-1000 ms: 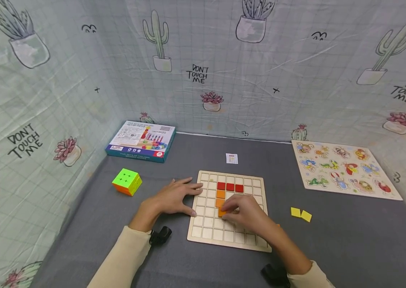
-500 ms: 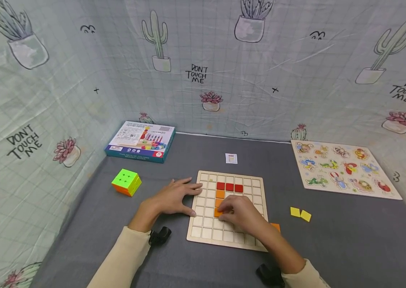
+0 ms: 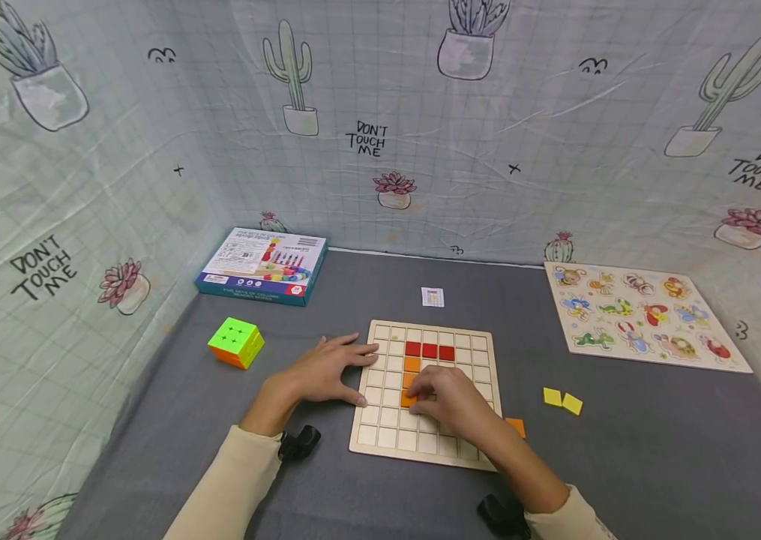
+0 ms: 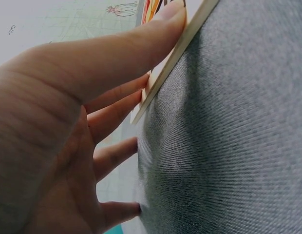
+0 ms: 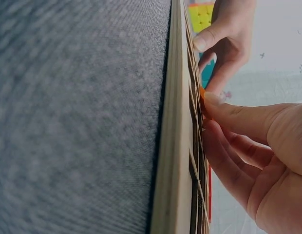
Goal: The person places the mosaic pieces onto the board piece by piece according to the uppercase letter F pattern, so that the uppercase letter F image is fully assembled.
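Observation:
A wooden grid board [image 3: 388, 436] lies on the grey cloth in front of me. My left hand [image 3: 326, 373] is spread, its thumb and some fingertips on the board's left edge and other fingertips on the cloth in the left wrist view. With thumb and fingers, my right hand [image 3: 453, 395] pinches an orange square tile [image 3: 408, 400] at a cell of the board. In the right wrist view this tile [image 5: 202, 92] shows partly under the thumb. Directly above it sit two more orange tiles [image 3: 411, 364] in a column, topped by a row of red tiles [image 3: 429, 350].
Two yellow tiles [image 3: 552, 397] lie right of the board. An orange tile [image 3: 516, 427] shows beside my right forearm. A puzzle cube [image 3: 235, 342] and a flat box [image 3: 262, 265] stand left. Behind the board is a small card [image 3: 432, 297]; an insect picture board [image 3: 650, 315] lies far right.
The right hand has shifted slightly left and down with the orange tile, which now lies in line with the column. More of the loose orange tile shows beside the forearm. The left hand stays put.

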Motion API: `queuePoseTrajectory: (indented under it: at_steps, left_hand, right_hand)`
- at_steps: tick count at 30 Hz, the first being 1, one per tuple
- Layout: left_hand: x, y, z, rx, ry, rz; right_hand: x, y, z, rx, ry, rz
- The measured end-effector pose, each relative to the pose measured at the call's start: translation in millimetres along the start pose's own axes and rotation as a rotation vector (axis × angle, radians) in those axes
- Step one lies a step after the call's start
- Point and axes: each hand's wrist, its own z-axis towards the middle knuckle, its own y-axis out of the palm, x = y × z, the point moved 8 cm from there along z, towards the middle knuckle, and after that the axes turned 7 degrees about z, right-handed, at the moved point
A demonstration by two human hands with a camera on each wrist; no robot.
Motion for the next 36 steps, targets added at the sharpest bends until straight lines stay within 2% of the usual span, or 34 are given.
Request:
queuePoseTrajectory:
  at_steps: [10, 29, 33, 36]
  left_hand:
    - [-0.4, -0.8, 0.1, 0.005, 0.015, 0.001]
    - [1.9, 1.8, 0.4, -0.006, 0.010, 0.000]
    - [0.8, 2.1, 0.1, -0.008, 0.002, -0.012]
    - [-0.2, 1.9, 0.0, -0.008, -0.005, -0.012]
  right_hand:
    - [-0.6, 1.1, 1.2, 0.013, 0.014, -0.041]
    - [-0.9, 0.6, -4.2, 0.008, 0.035, -0.020]
    - [0.3, 0.7, -3.5, -0.024, 0.017, -0.017]
    - [1.0, -2.5, -4.7, -0.079, -0.009, 0.017]
